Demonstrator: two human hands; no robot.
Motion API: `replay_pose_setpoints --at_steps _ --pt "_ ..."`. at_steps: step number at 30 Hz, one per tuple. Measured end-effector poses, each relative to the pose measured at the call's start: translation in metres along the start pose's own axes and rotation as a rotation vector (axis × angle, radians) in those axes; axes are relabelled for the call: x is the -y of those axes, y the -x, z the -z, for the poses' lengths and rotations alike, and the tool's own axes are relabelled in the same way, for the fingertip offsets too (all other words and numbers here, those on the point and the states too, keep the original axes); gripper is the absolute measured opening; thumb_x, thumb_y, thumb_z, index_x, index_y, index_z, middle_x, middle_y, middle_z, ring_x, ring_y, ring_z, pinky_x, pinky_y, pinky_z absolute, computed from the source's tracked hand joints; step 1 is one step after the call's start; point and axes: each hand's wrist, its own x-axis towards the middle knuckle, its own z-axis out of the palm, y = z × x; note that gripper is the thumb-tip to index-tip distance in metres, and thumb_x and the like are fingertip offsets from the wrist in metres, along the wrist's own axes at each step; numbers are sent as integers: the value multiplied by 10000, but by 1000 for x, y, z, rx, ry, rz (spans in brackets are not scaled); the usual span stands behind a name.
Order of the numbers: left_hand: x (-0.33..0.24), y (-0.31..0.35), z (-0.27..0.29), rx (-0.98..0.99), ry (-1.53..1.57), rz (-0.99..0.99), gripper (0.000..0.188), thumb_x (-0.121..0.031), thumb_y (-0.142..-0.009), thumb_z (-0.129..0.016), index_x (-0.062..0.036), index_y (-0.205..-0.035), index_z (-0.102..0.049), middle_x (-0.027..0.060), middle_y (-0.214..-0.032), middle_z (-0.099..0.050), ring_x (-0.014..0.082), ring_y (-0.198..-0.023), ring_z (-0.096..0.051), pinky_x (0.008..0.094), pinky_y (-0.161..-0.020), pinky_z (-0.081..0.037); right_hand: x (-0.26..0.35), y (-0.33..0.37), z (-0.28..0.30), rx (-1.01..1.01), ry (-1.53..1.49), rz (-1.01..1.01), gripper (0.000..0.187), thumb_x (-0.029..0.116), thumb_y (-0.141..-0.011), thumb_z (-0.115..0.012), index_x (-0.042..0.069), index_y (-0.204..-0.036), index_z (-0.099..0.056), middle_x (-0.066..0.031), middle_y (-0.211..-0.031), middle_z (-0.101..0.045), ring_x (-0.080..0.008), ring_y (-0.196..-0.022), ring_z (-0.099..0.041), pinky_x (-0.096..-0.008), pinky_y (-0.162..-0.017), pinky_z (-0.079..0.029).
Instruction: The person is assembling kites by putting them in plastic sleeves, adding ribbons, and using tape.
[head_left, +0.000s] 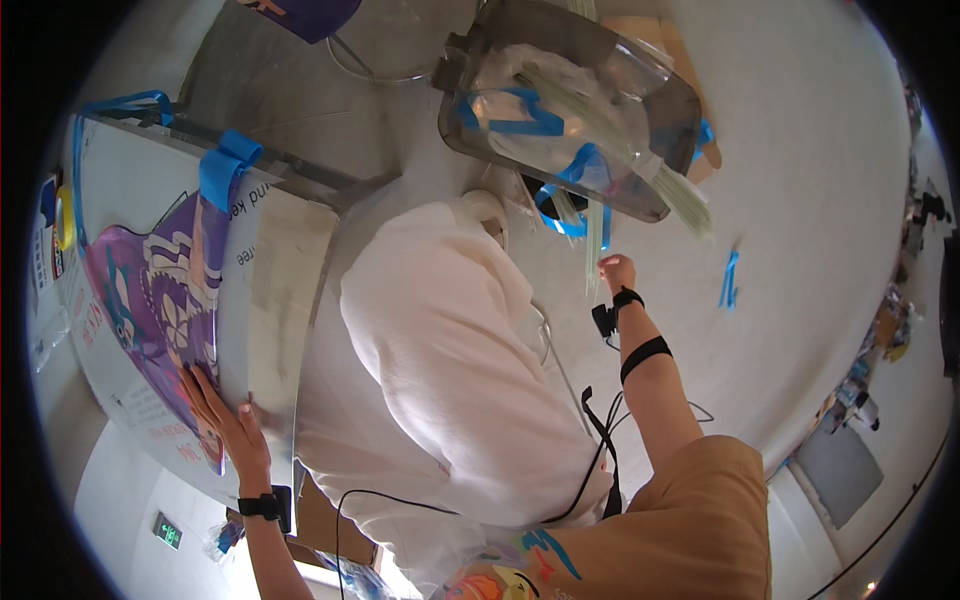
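My left hand (228, 432) lies flat with fingers stretched, its fingertips on the lower part of a purple printed figure cutout (165, 290). The cutout rests on a white printed board surface (250, 225) at my left. To the right of my knees, my right hand (618, 272) reaches low with curled fingers. Its fingertips meet at the lower ends of several thin pale-green sticks (593, 240); the small grip is hard to make out. Above it stands a translucent grey bin (665, 125), holding clear plastic bags, a longer stick bundle (680, 195) and blue strips (535, 115).
A blue strip (730, 280) lies on the pale floor to the right. Blue tape (228, 168) hangs over the board's far edge. A cardboard piece (690, 70) is behind the bin. Black cables (600, 430) run beside my lap. Assorted items line the far right.
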Motion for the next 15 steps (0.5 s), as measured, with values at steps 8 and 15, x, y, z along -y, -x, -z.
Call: replay_pose_setpoints --at_steps 8,15 --pt "0 1 -1 11 -21 14 749 -590 -988 -239 -77 -1530 -170 169 -1589 -123 362 -1465 -107 525 -1163 -101 10 12 13 88 -53 -71 56 107 -741 -685 60 -740 -716 -149 -727 -698 -264 -708 -702 -355 -660 -543" --pt "0 0 -1 -15 -20 -12 746 -593 -986 -241 -88 -1532 -171 160 -1590 -123 359 -1465 -107 524 -1164 -98 4 7 5 152 65 -135 58 -19 -781 -643 13 -815 -677 -124 -795 -707 -208 -726 -707 -312 -657 -586"
